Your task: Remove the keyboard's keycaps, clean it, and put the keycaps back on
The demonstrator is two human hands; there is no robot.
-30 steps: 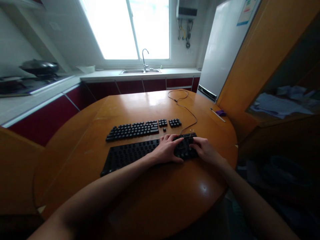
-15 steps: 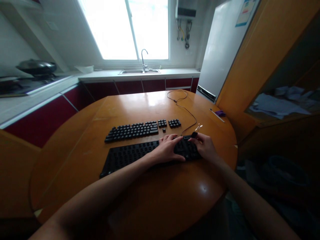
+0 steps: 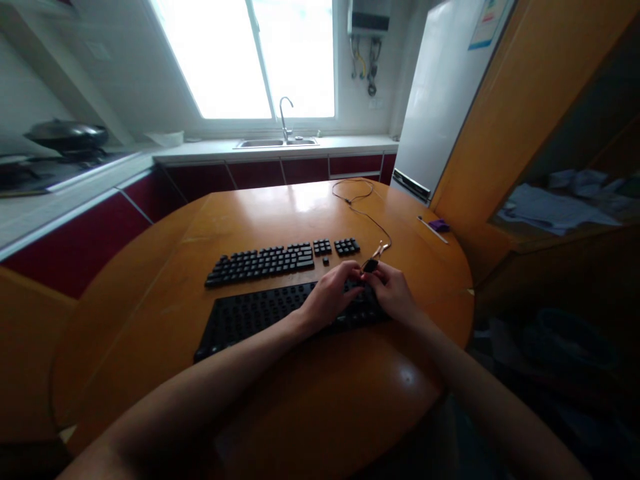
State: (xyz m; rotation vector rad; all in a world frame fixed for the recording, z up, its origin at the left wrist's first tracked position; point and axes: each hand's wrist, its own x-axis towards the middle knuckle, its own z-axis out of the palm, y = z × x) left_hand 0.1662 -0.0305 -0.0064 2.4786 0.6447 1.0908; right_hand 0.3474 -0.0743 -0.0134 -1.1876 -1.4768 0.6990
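The black keyboard (image 3: 265, 310) lies in front of me with its keycaps off across the visible part. Above its right end, my right hand (image 3: 395, 290) pinches a keycap puller (image 3: 371, 266) by the black handle, its thin wire prongs pointing up and away. My left hand (image 3: 330, 297) is over the keyboard's right half, fingers curled in beside the puller's handle. Whether those fingertips grip the puller or something small is hidden. Behind the keyboard, removed black keycaps (image 3: 260, 263) stand in rows, with smaller groups (image 3: 347, 247) to the right and one single keycap (image 3: 325, 261).
A cable (image 3: 373, 217) loops over the far right of the wooden table (image 3: 240, 213). A thin white stick (image 3: 433, 230) and a purple cloth-like item (image 3: 439, 226) lie by the right edge. Beyond stand a sink (image 3: 275, 143), a pan (image 3: 67, 135) and a fridge (image 3: 435, 100).
My right hand has moved left with the keycap puller, toward my left hand. The left hand's spread fingers have curled in and now meet beside the puller.
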